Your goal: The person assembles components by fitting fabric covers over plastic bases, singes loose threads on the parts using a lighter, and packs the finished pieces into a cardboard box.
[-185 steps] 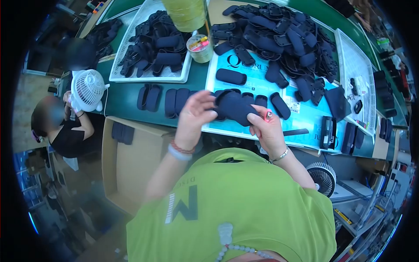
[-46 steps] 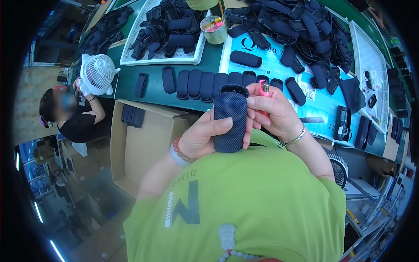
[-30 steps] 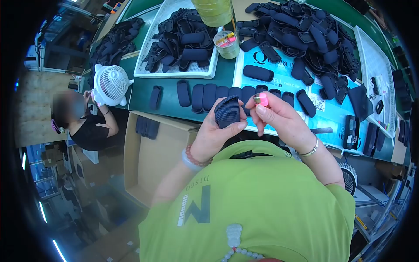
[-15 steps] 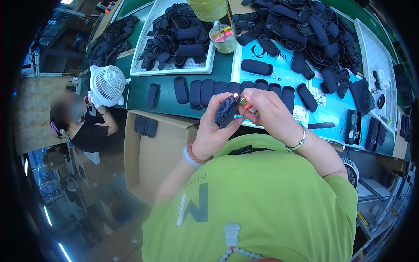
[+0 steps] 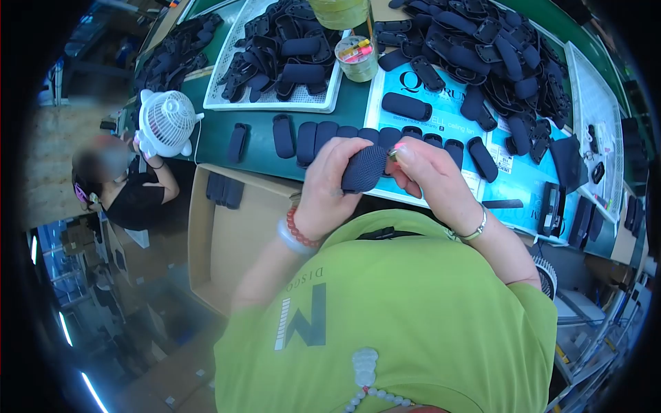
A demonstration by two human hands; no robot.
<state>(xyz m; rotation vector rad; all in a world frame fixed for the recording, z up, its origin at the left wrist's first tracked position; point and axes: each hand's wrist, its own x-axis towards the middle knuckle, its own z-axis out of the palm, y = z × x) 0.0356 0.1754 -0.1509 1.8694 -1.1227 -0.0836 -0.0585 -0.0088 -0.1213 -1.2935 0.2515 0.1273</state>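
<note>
My left hand (image 5: 332,180) is wrapped round a dark fabric-covered pad (image 5: 363,170), with the pad's rounded end facing up. Close to the pad's right edge, my right hand (image 5: 435,180) grips a pink lighter (image 5: 395,151) by its metal top; most of the lighter is hidden in the fingers, and no flame can be made out. Beyond both hands runs a row of similar dark pads (image 5: 306,143) on the green table (image 5: 265,164) and the blue printed sheet (image 5: 447,127). One more pad (image 5: 406,107) lies crosswise on the sheet.
A white tray (image 5: 289,107) holds dark parts, and a large heap (image 5: 482,48) sits at the back right. A round container (image 5: 359,67) holds lighters. At left are a white fan (image 5: 166,122), a cardboard box (image 5: 244,241) and a seated person (image 5: 138,199).
The pad has turned in my left hand, showing more of its woven face. Half a second ago a small flame glowed at its edge; now none shows. My right hand stays close beside it.
</note>
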